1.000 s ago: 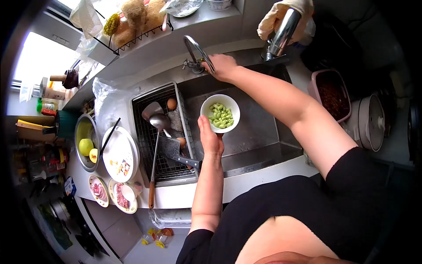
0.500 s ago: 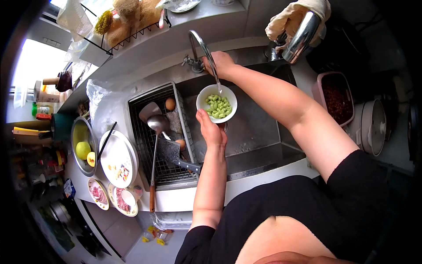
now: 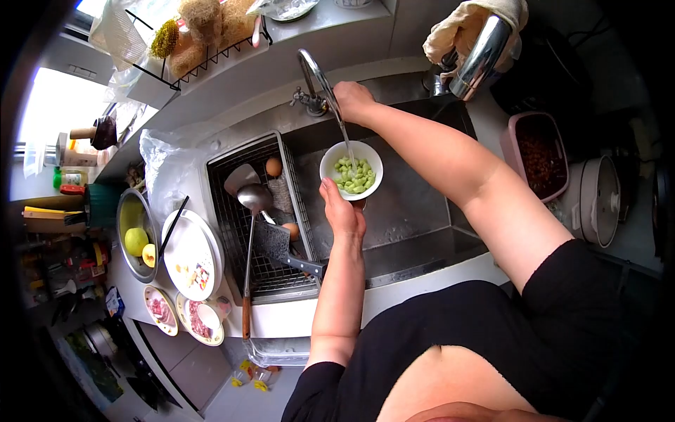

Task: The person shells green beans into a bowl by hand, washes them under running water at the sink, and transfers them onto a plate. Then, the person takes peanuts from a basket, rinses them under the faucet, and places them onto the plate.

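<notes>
Rack (image 3: 298, 191) w/ eggs (image 3: 273, 167) first, then tap (image 3: 325, 83), water (image 3: 349, 144) running into the bowl (image 3: 337, 153). My L hand (image 3: 343, 214)'s cupped round that bowl, beans (image 3: 355, 177) inside, over the sink (image 3: 408, 197): rinse step, I'd say. R hand (image 3: 354, 102)'s by the tap's base, fingers hidden, can't tell its grip. Next move prob. calls for a level bowl.

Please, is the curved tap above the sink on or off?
On: a stream of water runs from the curved tap into the white bowl of green pieces.
</notes>
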{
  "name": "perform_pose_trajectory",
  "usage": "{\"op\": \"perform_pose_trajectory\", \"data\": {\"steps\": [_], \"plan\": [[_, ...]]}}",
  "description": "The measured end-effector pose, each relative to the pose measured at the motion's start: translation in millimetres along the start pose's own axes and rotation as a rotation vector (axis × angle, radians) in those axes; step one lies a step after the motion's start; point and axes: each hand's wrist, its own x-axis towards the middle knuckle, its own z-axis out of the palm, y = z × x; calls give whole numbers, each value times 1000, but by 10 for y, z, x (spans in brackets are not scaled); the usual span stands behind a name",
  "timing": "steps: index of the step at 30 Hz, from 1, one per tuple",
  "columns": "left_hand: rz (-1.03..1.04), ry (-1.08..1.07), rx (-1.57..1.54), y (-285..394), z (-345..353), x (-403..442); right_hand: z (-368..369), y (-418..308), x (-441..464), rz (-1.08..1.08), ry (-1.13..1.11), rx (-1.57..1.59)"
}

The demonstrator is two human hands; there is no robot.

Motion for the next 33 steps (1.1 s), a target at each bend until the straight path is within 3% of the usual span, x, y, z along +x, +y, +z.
{"op": "perform_pose_trajectory", "data": {"steps": [11,22,24,33], "plan": [[42,-11,-19,0,4,4,88,91,81,68,14,122],[-57,53,46,-123,-314,-182,106,110,93,50,12,120],[-150,48,10,-134,-324,-211,92,102,80,48,6,119],[-179,-86,-83,-260,-171,-144,-1,24,7,114,-20,161]]}}
